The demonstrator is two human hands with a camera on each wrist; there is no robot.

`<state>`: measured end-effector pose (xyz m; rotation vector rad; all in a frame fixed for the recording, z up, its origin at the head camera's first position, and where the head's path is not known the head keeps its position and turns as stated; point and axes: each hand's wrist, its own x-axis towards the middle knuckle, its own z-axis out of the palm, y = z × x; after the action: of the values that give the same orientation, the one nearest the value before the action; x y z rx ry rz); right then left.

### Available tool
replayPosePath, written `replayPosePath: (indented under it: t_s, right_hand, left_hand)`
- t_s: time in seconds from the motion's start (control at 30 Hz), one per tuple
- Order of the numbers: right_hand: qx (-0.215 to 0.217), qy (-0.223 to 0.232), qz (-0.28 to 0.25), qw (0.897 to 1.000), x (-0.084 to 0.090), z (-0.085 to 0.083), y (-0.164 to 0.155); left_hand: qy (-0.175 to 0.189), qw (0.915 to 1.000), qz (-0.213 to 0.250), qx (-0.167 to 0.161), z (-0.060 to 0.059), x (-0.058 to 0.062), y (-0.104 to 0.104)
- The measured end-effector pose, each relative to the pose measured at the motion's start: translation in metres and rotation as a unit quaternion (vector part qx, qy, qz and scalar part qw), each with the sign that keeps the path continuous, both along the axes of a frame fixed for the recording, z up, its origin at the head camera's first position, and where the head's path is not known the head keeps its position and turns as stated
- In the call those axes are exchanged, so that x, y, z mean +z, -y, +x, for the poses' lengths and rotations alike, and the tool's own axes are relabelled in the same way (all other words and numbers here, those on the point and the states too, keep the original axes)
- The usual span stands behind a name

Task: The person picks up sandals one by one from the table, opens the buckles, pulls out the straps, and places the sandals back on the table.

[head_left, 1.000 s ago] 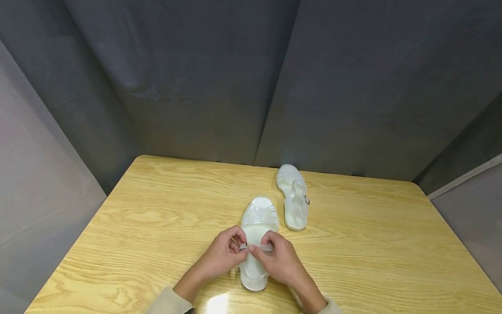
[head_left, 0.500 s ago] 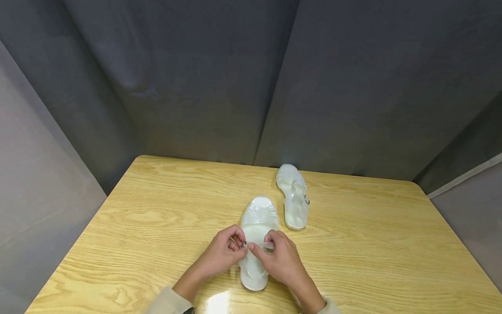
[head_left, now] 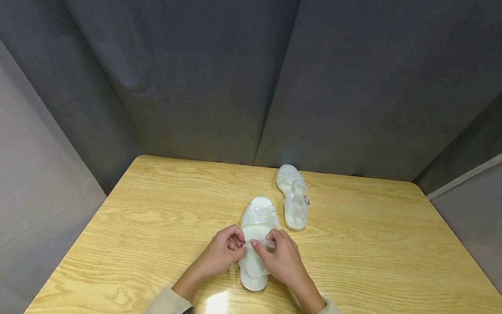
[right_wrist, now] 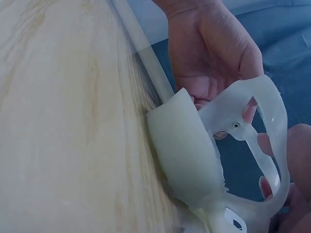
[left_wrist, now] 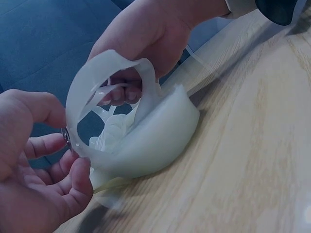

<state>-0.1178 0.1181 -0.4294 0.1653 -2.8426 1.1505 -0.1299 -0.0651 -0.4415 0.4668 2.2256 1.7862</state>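
Note:
A translucent white jelly sandal [head_left: 259,210] lies on the table in the head view, toe pointing away. On its left side my left hand [head_left: 221,252] pinches the small metal buckle [head_left: 243,244] between thumb and fingers; the left wrist view shows this buckle [left_wrist: 67,138] at the fingertips. Opposite, my right hand [head_left: 285,258] pinches the ankle strap [head_left: 268,243], which spans the sandal toward the buckle. The right wrist view shows the strap loop [right_wrist: 278,111] standing up above the heel [right_wrist: 184,150]. The fingers partly hide the buckle.
A matching sandal [head_left: 295,213] stands farther back to the right, with its own buckle [head_left: 306,199] on the right side. Wood-grain table [head_left: 164,218] spreads around both. Dark grey curtains [head_left: 196,87] hang behind the far table edge.
My right hand has shifted slightly right and away from me with the strap, opening a small gap from my left hand. The buckle has turned in the left fingers. Both sandals stay put.

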Motion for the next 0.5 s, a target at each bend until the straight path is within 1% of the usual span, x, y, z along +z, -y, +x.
replayPosePath:
  t_s: [0.2, 0.5]
  right_hand:
    - [-0.016, -0.035, 0.011, 0.999, -0.0002, 0.0000, -0.0018]
    - [-0.006, -0.073, 0.002, 0.997, -0.0032, -0.0004, -0.0037]
  left_hand:
    - [0.004, 1.0000, 0.002, 0.002, 0.0001, 0.0002, 0.0000]
    - [0.003, 1.0000, -0.008, -0.002, 0.0015, 0.0004, 0.0016]
